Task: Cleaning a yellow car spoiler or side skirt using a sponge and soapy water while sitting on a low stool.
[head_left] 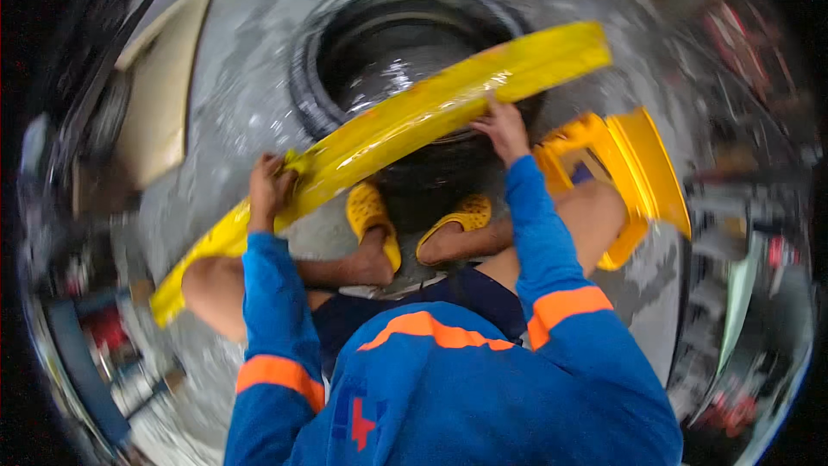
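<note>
There are two hands (272,185) (504,131), one long yellow strip (379,134), one large tyre (306,78), two yellow clogs (371,207) (471,214) and one yellow box (651,168).

Both arms (539,220) fwd, L hand (270,185) curled, R hand (505,131) farther out w/ finger (492,103) extended.

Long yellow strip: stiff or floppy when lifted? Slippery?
The yellow strip probably bends but isn't fully limp: its far end juts past the right hand without obvious droop, though seen from above. Its glossy highlights suggest a slick surface. Long and narrow, it may twist.
</note>
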